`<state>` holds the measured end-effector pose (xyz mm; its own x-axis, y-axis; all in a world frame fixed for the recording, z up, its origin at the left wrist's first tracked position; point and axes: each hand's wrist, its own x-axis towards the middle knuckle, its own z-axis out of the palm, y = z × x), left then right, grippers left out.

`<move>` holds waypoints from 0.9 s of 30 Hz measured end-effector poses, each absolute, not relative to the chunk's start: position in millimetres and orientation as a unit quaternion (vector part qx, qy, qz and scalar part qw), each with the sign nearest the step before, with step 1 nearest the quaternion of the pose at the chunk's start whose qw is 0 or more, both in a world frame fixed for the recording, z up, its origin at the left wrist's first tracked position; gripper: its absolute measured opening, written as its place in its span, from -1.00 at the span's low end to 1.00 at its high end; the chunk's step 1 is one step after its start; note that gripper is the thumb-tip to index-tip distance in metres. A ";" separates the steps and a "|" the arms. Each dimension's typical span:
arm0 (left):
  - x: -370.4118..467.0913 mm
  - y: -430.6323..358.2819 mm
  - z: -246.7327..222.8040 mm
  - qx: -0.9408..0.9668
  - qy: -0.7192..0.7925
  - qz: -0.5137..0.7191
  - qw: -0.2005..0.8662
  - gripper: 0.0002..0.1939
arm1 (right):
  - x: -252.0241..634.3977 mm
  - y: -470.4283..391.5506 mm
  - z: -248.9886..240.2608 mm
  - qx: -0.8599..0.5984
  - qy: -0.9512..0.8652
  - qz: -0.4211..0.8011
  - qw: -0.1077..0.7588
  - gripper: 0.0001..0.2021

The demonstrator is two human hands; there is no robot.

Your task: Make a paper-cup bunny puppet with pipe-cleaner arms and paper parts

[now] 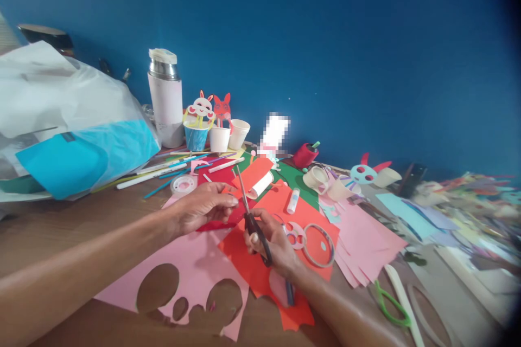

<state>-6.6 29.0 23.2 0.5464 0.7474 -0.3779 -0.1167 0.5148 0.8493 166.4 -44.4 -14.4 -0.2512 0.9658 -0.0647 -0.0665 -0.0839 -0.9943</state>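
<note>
Cutouts (202, 104) look done, upper centre; mid-frame, my left hand (203, 207) pinches paper (230, 191), right hand (277, 241) grips scissors (254, 226): cutting seems unfinished.

From my end of the feed, I can read no words, numbers or brand names. Ahead and to the right of the scissors (251, 220) gripped in my right hand (279, 245), the glue stick (293, 201) carries a bluish marking that may be print, too small for me to make out. Farther beyond the grip, coarse pixels cover a bright panel (275, 129), leaving it unreadable.
</note>
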 end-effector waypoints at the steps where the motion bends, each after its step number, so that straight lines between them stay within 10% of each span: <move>1: -6.2 27.3 23.0 0.407 0.387 0.272 0.782 -0.86 | 166.2 -44.4 -14.3 -0.430 -0.519 0.594 0.438 -0.48; 27: 0.1 21.4 26.9 0.416 0.416 0.304 0.749 -0.89 | 162.5 -50.1 -14.7 -0.418 -0.530 0.594 0.438 -0.49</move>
<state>0.1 21.4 26.9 0.4700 0.8012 -0.3703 -0.1091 0.4690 0.8764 162.5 -50.1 -14.7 -0.2665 0.9633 -0.0311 -0.0778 -0.0536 -0.9955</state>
